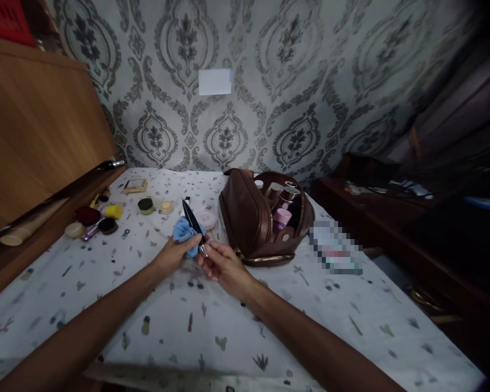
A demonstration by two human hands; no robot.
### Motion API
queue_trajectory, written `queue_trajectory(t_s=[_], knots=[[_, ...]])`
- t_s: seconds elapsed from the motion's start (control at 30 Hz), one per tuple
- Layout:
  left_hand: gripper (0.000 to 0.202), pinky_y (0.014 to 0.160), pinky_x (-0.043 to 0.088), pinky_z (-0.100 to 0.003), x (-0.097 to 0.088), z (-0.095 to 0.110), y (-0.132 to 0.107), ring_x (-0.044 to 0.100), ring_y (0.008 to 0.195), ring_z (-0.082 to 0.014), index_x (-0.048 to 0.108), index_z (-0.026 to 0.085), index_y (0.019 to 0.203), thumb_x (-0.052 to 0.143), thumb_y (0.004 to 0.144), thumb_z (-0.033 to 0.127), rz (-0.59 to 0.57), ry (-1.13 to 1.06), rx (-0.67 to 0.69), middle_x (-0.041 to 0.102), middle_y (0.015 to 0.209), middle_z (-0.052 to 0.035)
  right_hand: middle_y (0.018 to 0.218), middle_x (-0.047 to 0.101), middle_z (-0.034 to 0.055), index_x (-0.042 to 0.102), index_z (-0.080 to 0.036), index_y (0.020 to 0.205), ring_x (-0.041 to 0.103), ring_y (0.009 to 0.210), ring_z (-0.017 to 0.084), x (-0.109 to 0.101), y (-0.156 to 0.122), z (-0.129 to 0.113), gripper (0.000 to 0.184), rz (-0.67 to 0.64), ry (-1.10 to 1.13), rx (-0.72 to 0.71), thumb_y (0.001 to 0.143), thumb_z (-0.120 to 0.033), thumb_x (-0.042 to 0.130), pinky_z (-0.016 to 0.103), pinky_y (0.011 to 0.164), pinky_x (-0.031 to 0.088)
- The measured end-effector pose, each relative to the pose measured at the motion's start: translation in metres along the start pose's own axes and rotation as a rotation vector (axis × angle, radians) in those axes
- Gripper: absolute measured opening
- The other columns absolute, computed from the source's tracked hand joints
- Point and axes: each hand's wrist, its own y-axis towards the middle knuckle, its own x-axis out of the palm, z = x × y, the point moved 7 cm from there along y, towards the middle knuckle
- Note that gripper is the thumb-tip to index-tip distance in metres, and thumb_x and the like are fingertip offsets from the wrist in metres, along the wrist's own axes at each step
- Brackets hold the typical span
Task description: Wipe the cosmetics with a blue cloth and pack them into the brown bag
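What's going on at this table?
A person's left hand holds a crumpled blue cloth against a slim, pointed black item, while the right hand grips its lower end. To the right, a brown bag stands open with several containers inside. More small items, including a green jar, lie left.

Bare and slender, the left forearm (pixel 93 321) at the frame's lower left and the right forearm (pixel 306 321) at lower right taper toward an equally bare left hand (pixel 175 255) and right hand (pixel 226 267) mid-frame.
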Motion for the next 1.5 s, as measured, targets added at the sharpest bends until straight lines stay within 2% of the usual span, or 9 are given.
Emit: queue_trajectory(t_s=[0.17, 0.37, 0.57, 0.73, 0.8, 0.93, 1.03, 1.3, 1.5], knots=[[0.046, 0.054, 0.05, -0.021, -0.021, 0.018, 0.006, 0.062, 0.06, -0.0112, 0.067, 0.014, 0.081, 0.09, 0.057, 0.046, 0.183, -0.107, 0.046, 0.07, 0.073, -0.0002, 0.066, 0.062, -0.0033, 0.064, -0.015, 0.084, 0.042, 0.042, 0.003, 0.003, -0.001, 0.007, 0.047, -0.056, -0.029, 0.075, 0.068, -0.056, 0.081, 0.019, 0.038, 0.021], [0.03, 0.068, 0.055, -0.02, -0.034, 0.043, 0.009, 0.063, 0.061, -0.0088, 0.06, 0.016, 0.072, 0.086, 0.066, 0.031, 0.289, -0.221, 0.188, 0.065, 0.065, 0.004, 0.065, 0.062, -0.0039, 0.064, -0.015, 0.085, 0.045, 0.042, 0.004, 0.001, -0.001, 0.008, 0.051, -0.037, -0.121, 0.062, 0.067, -0.06, 0.079, 0.02, 0.038, 0.024], [0.034, 0.07, 0.056, -0.024, -0.021, 0.036, 0.004, 0.066, 0.072, -0.0152, 0.067, 0.017, 0.08, 0.086, 0.066, 0.041, 0.203, -0.115, 0.148, 0.068, 0.072, 0.0008, 0.063, 0.065, -0.0053, 0.055, -0.019, 0.08, 0.051, 0.042, 0.006, -0.005, 0.0, 0.009, 0.055, 0.041, -0.151, 0.025, 0.06, -0.062, 0.082, 0.019, 0.039, 0.029], [0.047, 0.056, 0.053, -0.028, 0.011, 0.003, -0.006, 0.059, 0.056, -0.0158, 0.071, 0.016, 0.086, 0.085, 0.062, 0.055, -0.14, 0.071, -0.086, 0.063, 0.06, 0.0003, 0.067, 0.068, -0.0035, 0.055, -0.018, 0.077, 0.053, 0.043, 0.006, -0.007, 0.0, 0.003, 0.054, 0.08, -0.151, -0.047, 0.059, -0.061, 0.083, 0.019, 0.039, 0.032], [0.05, 0.057, 0.053, -0.029, 0.017, -0.001, -0.009, 0.058, 0.055, -0.0157, 0.072, 0.015, 0.087, 0.084, 0.062, 0.058, -0.192, 0.103, -0.115, 0.061, 0.059, 0.0003, 0.067, 0.068, -0.0031, 0.057, -0.018, 0.077, 0.052, 0.042, 0.006, -0.009, 0.0, 0.001, 0.054, 0.104, -0.137, -0.055, 0.058, -0.061, 0.083, 0.019, 0.039, 0.032], [0.05, 0.065, 0.055, -0.028, 0.006, 0.005, -0.005, 0.061, 0.064, -0.0153, 0.071, 0.015, 0.086, 0.086, 0.06, 0.055, -0.066, 0.101, -0.058, 0.069, 0.075, -0.0032, 0.067, 0.069, -0.0022, 0.058, -0.017, 0.077, 0.053, 0.043, 0.006, -0.008, 0.001, 0.0, 0.053, 0.102, -0.144, -0.042, 0.058, -0.06, 0.084, 0.019, 0.04, 0.032], [0.046, 0.069, 0.055, -0.03, 0.002, 0.005, -0.003, 0.061, 0.065, -0.0149, 0.07, 0.016, 0.085, 0.084, 0.063, 0.054, -0.036, 0.094, -0.042, 0.071, 0.084, -0.0047, 0.066, 0.069, -0.0028, 0.059, -0.017, 0.079, 0.054, 0.044, 0.007, -0.008, 0.001, -0.001, 0.053, 0.111, -0.137, -0.044, 0.056, -0.057, 0.086, 0.019, 0.041, 0.033], [0.042, 0.061, 0.05, -0.024, -0.006, 0.019, -0.005, 0.057, 0.061, -0.0147, 0.062, 0.018, 0.07, 0.083, 0.066, 0.054, 0.094, 0.305, 0.142, 0.064, 0.066, -0.0017, 0.067, 0.07, -0.0026, 0.056, -0.017, 0.084, 0.055, 0.043, 0.007, -0.01, 0.001, 0.0, 0.056, 0.121, -0.131, -0.044, 0.055, -0.053, 0.088, 0.018, 0.039, 0.033], [0.042, 0.053, 0.043, -0.021, 0.0, 0.031, -0.009, 0.048, 0.055, -0.0119, 0.054, 0.019, 0.062, 0.082, 0.068, 0.051, 0.106, 0.41, 0.223, 0.053, 0.057, 0.0022, 0.065, 0.067, -0.005, 0.048, -0.021, 0.083, 0.054, 0.042, 0.008, -0.01, -0.001, -0.005, 0.059, 0.137, -0.204, -0.108, 0.056, -0.058, 0.085, 0.018, 0.038, 0.032]])
